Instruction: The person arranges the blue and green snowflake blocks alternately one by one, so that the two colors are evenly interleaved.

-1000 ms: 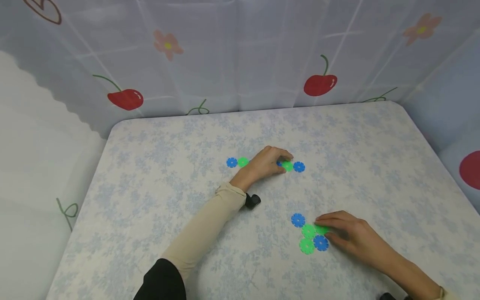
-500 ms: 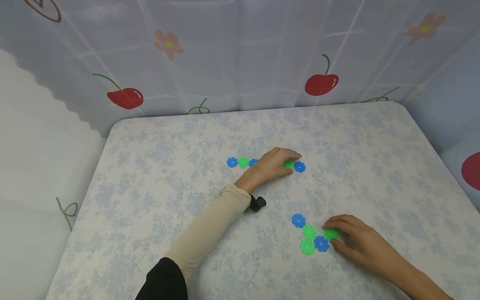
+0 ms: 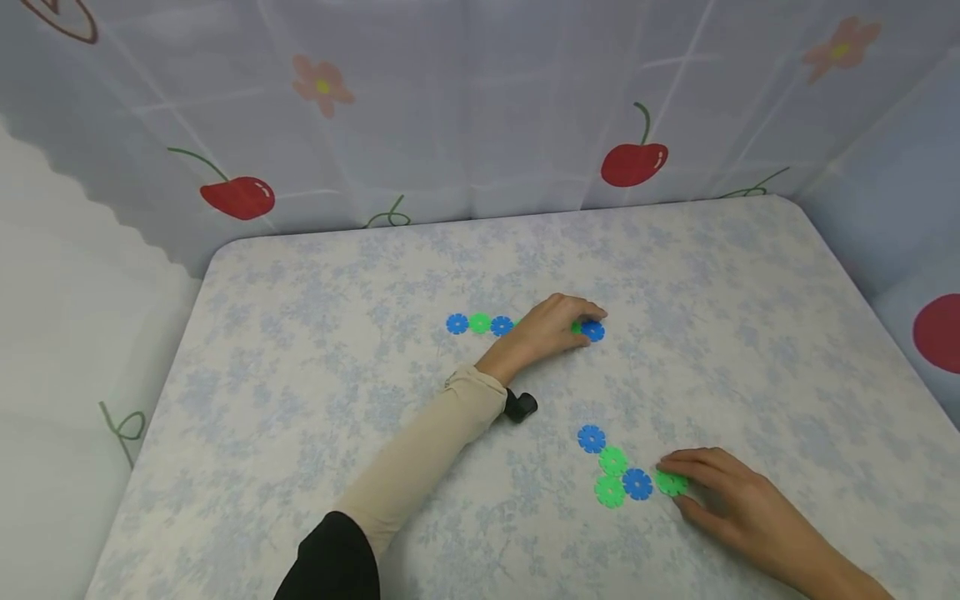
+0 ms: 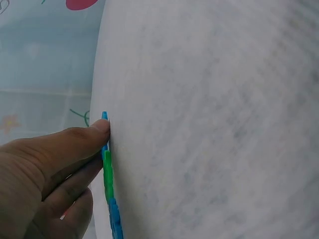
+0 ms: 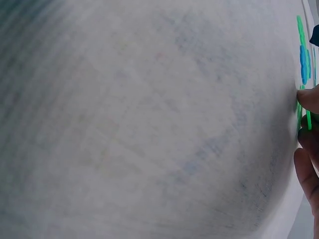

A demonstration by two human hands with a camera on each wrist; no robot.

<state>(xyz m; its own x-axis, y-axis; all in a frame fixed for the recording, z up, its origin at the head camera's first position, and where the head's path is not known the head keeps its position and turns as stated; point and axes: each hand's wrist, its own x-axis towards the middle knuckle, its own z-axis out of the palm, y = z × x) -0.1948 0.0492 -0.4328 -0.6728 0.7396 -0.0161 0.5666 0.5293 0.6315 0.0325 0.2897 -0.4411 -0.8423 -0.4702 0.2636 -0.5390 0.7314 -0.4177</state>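
At the far middle of the table, flower-shaped notched plastic discs lie in a line, alternating blue and green. My left hand reaches over this row, hiding its middle. Its thumb and fingers pinch the blue disc at the right end, and the left wrist view has the thumb against this blue disc beside a green one. Nearer me, my right hand pinches a green disc by its edges, just right of a blue disc.
Left of my right hand, a loose cluster also holds two green discs, one upper and one lower, and a blue disc. The patterned tablecloth reaches a curtain behind the table.
My right hand has drawn its green disc right and nearer me, away from the cluster. My left hand has slid right along the row to the end blue disc.
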